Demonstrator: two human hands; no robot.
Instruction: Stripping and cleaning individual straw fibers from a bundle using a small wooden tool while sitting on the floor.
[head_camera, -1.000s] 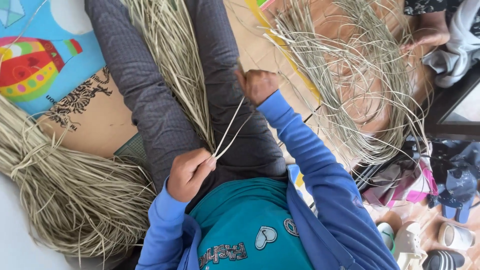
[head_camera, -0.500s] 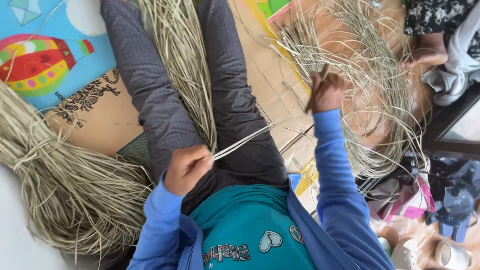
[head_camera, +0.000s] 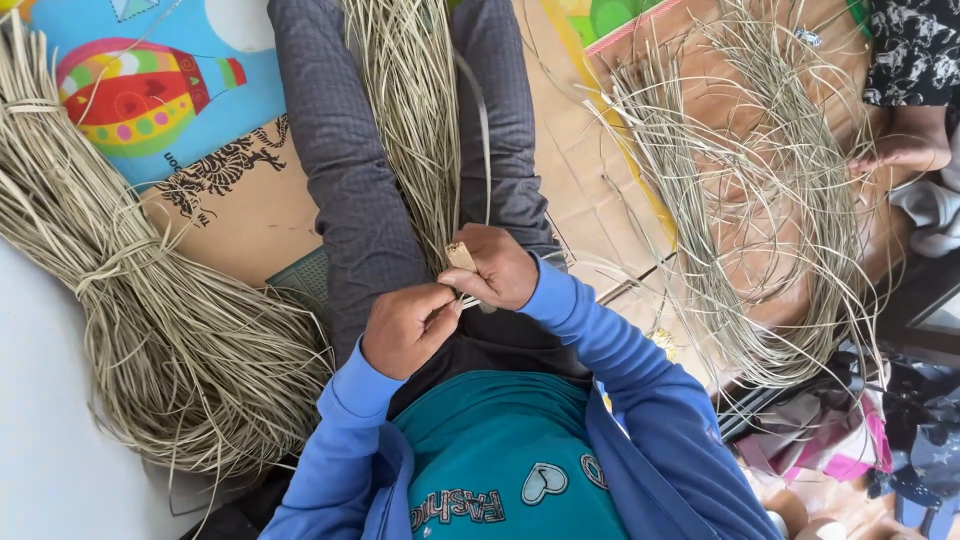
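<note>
Now both your hands meet over your lap: right hand (head_camera: 497, 266) pinches a short tan stick (head_camera: 461, 257), left hand (head_camera: 405, 327) closes on a reed strand (head_camera: 478, 150) just below, kept taut. Reed bundle (head_camera: 405, 110) lies ahead between your legs.

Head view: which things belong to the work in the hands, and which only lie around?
In use: left hand, right hand, small tan stick, straw strands on the lap.

Lying about: tied straw bundle, loose straw heap, balloon-print mat.
</note>
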